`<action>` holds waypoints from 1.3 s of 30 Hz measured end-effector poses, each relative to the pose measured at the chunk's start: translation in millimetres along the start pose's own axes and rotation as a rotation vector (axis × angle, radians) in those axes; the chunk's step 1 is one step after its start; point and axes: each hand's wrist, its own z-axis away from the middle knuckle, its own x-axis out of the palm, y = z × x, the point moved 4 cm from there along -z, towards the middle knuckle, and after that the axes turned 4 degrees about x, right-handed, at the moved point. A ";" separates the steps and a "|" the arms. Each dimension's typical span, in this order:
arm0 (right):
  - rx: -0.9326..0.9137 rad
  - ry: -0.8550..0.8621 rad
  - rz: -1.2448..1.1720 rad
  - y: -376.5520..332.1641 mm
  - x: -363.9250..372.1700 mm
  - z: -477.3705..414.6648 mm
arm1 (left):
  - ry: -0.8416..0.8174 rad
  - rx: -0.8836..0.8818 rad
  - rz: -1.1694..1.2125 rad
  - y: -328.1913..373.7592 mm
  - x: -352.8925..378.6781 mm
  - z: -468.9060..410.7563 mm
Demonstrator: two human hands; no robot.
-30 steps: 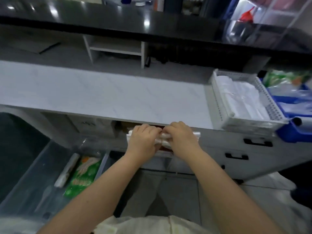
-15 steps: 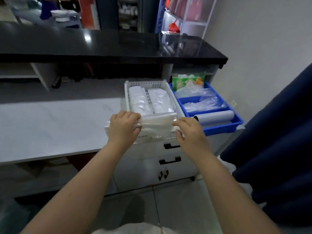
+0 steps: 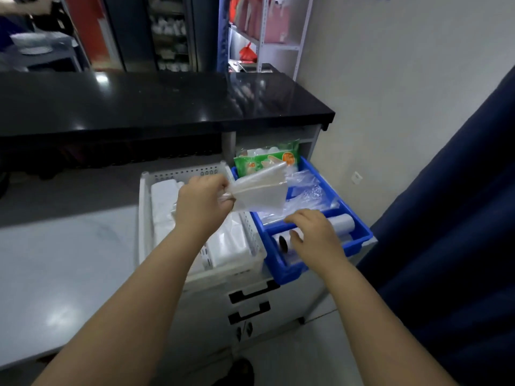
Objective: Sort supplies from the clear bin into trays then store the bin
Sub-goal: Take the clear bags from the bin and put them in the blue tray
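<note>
My left hand [image 3: 202,200] grips one end of a pack of clear plastic bags [image 3: 260,192] and holds it in the air over the blue tray [image 3: 359,232]. My right hand [image 3: 313,236] is over the tray's near compartment, fingers spread, resting on a white roll [image 3: 341,224] that lies there. The blue tray also holds crumpled clear bags [image 3: 309,190] and a green packet [image 3: 266,161] at its far end. To its left stands the white perforated tray [image 3: 143,218] with folded white bags [image 3: 230,243] in it. The clear bin is out of view.
Both trays sit at the right end of a pale marble counter [image 3: 64,254], above a cabinet with black drawer handles [image 3: 252,293]. A black raised counter [image 3: 167,101] runs behind. A dark blue curtain [image 3: 451,218] hangs close on the right, beside a white wall.
The view swung right from the clear bin to the trays. Both hands carried the bag pack up over the counter; now only my left hand holds it and my right hand has dropped onto the roll.
</note>
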 end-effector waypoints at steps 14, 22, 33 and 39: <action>0.108 -0.240 0.076 100.1 55.0 -103.0 | -0.125 0.030 0.029 2.7 108.2 -111.2; 0.022 -0.727 0.267 119.5 92.8 -155.9 | -0.112 -0.035 -0.025 13.7 120.7 -131.6; -0.256 -0.896 0.313 135.1 123.6 -164.6 | -0.049 -0.230 -0.097 29.2 123.5 -111.5; -0.153 -0.984 0.108 139.6 121.7 -158.6 | 0.031 -0.321 -0.132 35.0 116.4 -97.3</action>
